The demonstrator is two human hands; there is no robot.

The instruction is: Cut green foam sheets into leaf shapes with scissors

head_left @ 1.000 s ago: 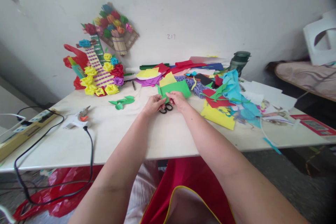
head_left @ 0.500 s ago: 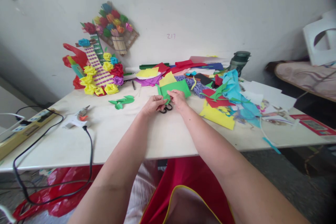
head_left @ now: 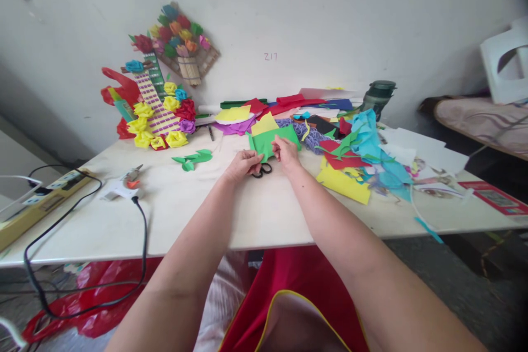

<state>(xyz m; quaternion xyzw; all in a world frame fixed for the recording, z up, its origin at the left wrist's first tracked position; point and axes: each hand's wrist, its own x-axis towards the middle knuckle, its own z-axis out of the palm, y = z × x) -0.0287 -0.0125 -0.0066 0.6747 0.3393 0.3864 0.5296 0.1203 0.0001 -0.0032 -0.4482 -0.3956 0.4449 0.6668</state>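
Note:
A piece of green paper (head_left: 267,142) is spread in front of me. My left hand (head_left: 246,164) pinches its lower left edge between thumb and fingers. Over the paper's right part is my right hand (head_left: 285,153), its fingers curled together; whether anything is between them I cannot make out. Scissors (head_left: 264,170) lie just below the paper between both hands, with only their black handles showing. Several cut green leaf shapes (head_left: 193,159) lie on the table to the left.
On the white table (head_left: 185,220) a hot glue gun (head_left: 124,186) lies left, its black cord hanging over the front edge. Paper flower decorations (head_left: 159,110) stand behind. Purple yarn (head_left: 309,135), a yellow sheet (head_left: 344,182), blue crepe paper (head_left: 367,129) and a dark bottle (head_left: 377,98) are on the right.
My right hand has come away from the spot beside my left fingers and shifted slightly right, its fingers curling. More of the green paper shows. My left hand keeps its pinch.

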